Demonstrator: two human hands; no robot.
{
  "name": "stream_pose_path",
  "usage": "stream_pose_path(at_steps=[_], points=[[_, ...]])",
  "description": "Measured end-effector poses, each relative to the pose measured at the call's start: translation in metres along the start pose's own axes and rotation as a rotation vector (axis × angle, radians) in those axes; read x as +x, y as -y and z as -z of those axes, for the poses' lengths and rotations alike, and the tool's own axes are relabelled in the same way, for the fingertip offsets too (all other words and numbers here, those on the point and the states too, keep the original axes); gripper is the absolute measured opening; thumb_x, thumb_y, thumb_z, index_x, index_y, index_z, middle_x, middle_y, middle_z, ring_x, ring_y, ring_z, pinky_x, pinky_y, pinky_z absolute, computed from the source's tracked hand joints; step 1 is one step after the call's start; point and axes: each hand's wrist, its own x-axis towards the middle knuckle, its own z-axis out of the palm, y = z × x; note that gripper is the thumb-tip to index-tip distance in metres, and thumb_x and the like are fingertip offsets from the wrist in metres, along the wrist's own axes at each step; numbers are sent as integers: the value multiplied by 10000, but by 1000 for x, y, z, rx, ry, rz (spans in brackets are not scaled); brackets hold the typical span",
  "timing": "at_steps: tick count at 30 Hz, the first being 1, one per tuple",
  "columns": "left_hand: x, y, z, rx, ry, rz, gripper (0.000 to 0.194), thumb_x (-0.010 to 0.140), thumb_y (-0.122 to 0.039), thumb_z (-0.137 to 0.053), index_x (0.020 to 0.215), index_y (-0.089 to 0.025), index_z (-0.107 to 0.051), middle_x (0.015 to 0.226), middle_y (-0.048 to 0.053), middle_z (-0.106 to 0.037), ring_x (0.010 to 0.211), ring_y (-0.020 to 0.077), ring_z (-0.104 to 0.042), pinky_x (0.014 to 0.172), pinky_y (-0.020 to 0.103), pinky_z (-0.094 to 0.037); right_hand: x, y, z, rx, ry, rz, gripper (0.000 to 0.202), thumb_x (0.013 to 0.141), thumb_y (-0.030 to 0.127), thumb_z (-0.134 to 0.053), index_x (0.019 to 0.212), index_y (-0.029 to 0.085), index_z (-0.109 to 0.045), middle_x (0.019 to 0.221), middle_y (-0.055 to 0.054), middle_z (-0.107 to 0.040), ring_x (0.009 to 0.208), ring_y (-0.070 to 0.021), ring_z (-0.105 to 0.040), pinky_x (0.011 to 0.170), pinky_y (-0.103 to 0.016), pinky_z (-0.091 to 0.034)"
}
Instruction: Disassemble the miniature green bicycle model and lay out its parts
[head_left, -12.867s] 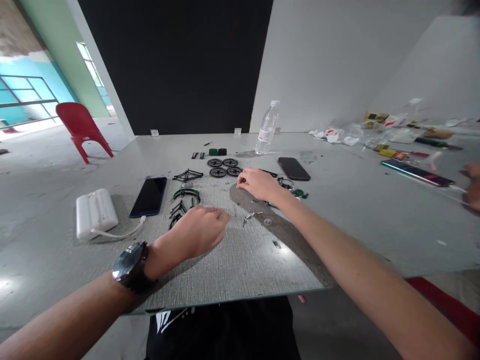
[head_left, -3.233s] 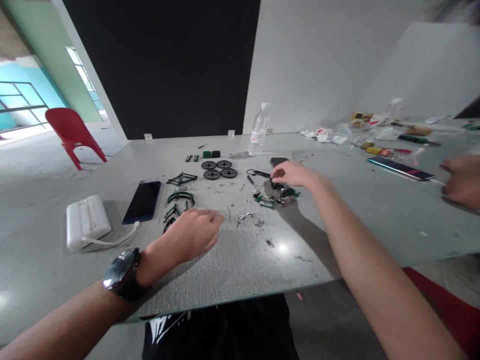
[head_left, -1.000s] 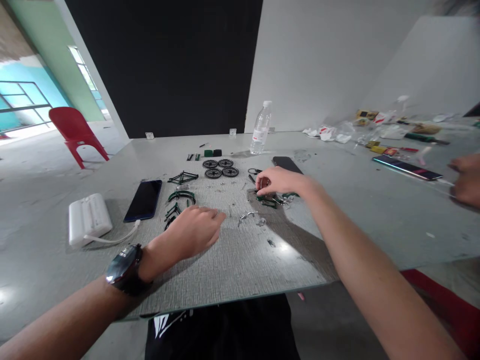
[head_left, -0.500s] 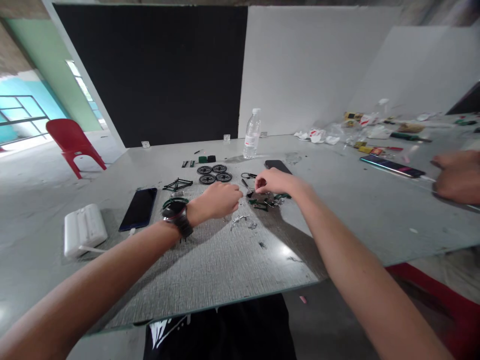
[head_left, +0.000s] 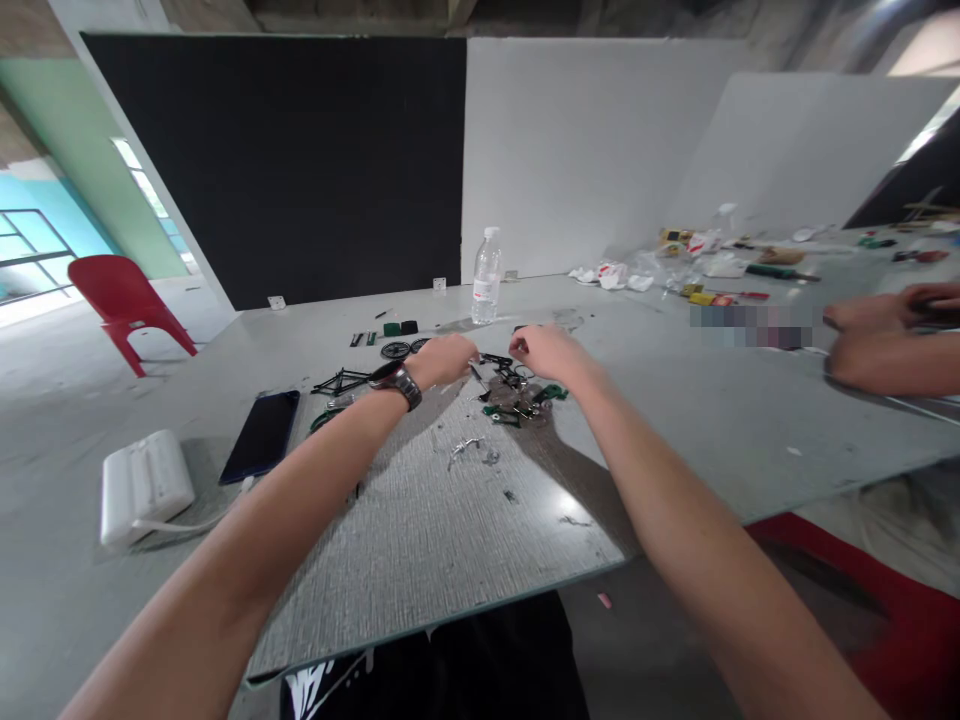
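My left hand (head_left: 446,361), with a dark watch (head_left: 397,380) on its wrist, is closed over the far side of the table; what its fingertips pinch, if anything, is too small to make out. To its right hovers my right hand (head_left: 549,352), thumb and fingers curled together, their contents hidden. Thin black parts (head_left: 496,360) lie between the two hands. Just nearer is a pile of small green and black parts (head_left: 517,402). Black spoked wheels (head_left: 395,351) are partly covered by my left hand. A black bicycle-like frame (head_left: 341,382) lies left of them.
Small silver parts (head_left: 465,450) lie nearer me. A clear bottle (head_left: 487,278) stands at the back. Leftward are a dark phone (head_left: 261,437) and a white power bank (head_left: 146,488) with a cable. Another person's hands (head_left: 874,325) are at the right, near scattered items.
My left hand has moved forward, now covering some of the wheels. My right hand has shifted slightly away from the pile, uncovering more black parts. The camera view has shifted slightly.
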Motion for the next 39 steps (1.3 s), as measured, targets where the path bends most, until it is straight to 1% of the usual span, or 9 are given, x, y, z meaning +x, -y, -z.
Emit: stream_pose_path(at_steps=[4, 8, 12, 16, 19, 21, 27, 32, 39], points=[[8, -8, -1, -32, 31, 9, 358, 934, -138, -529, 1257, -196, -672, 1186, 143, -680, 1023, 254, -634, 823, 335, -493, 0, 1, -1, -11, 6, -7, 251, 888, 296, -564, 1053, 246, -746, 1042, -123, -730, 911, -251, -677, 767, -344, -467], [10, -14, 5, -64, 50, 29, 397, 914, -99, -529, 1278, -188, -661, 1172, 152, -685, 942, 237, -651, 739, 302, -497, 0, 0, 0, -15, 16, 3, 248, 892, 295, -559, 1051, 246, -743, 1062, -130, -727, 944, -261, -678, 764, -344, -470], [12, -16, 9, -82, 51, 32, 400, 904, -93, -514, 1258, -189, -674, 1199, 151, -676, 878, 219, -653, 709, 297, -497, 0, -2, 0, -16, 26, -11, 258, 896, 293, -565, 1079, 235, -738, 1082, -140, -726, 935, -255, -681, 762, -332, -469], [20, -20, 2, -95, 54, 25, 407, 903, -124, -522, 1265, -230, -674, 1183, 128, -687, 899, 217, -653, 720, 292, -499, 1, -1, 0, -37, 46, -28, 254, 897, 297, -571, 1076, 240, -742, 1097, -140, -725, 939, -255, -682, 758, -324, -464], [26, -25, -4, -101, 57, 5, 402, 896, -141, -541, 1235, -293, -694, 1150, 95, -699, 923, 212, -652, 738, 284, -492, 0, 0, 1, -33, 48, -38, 240, 895, 287, -575, 1054, 253, -751, 1102, -133, -727, 937, -251, -685, 744, -316, -456], [28, -29, -6, -102, 58, -3, 379, 895, -151, -549, 1200, -307, -712, 1119, 87, -705, 912, 208, -653, 729, 279, -486, -1, 1, 2, -29, 52, -47, 243, 893, 277, -573, 1056, 255, -753, 1095, -133, -730, 939, -254, -686, 729, -315, -451], [31, -36, -7, -77, 26, -20, 282, 914, -188, -528, 1095, -245, -736, 1050, 95, -709, 856, 193, -649, 694, 270, -466, -2, 1, 1, -28, 89, -57, 274, 880, 276, -580, 1093, 247, -751, 1103, -146, -728, 930, -260, -685, 723, -320, -447], [36, -43, -8, -28, -29, -34, 288, 940, -218, -480, 1087, -163, -721, 1000, 137, -700, 813, 203, -646, 660, 285, -454, 3, -5, -2, -35, 67, -46, 276, 870, 274, -592, 1096, 237, -746, 1113, -152, -725, 974, -261, -679, 735, -311, -443], [43, -52, -9, 55, -67, -79, 244, 911, -171, -525, 1056, -144, -720, 1008, 142, -691, 854, 228, -665, 683, 299, -461, 2, -6, 0, -36, 65, -53, 262, 859, 227, -572, 1047, 229, -754, 1050, -159, -739, 919, -259, -682, 711, -314, -435]])
